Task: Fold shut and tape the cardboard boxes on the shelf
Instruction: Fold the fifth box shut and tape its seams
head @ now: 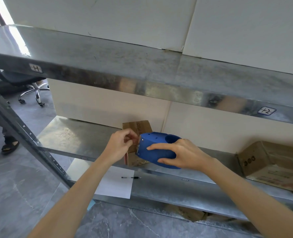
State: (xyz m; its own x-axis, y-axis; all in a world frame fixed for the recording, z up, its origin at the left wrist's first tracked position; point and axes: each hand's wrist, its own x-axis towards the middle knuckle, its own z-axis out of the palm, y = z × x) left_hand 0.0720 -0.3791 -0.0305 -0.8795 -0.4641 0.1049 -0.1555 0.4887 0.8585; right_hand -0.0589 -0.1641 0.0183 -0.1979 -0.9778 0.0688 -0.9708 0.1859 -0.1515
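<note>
Head view: small brown cardboard box [136,129] on metal shelf [70,134], long axis front-to-back.
Right hand [181,156]: your fingers wrap blue plastic tape dispenser [156,149], mouth pointing left.
Left hand [120,145]: your fingertips pinch at the mouth.

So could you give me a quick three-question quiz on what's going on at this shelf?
1. True or false: the right hand holds a blue tape dispenser.
2. What do the left hand's fingers pinch at: A tape end, B pen, C paper?
3. What lies on the paper on the lower shelf?

Key: 1 true. 2 A, by the small box. 3 A pen.
</note>
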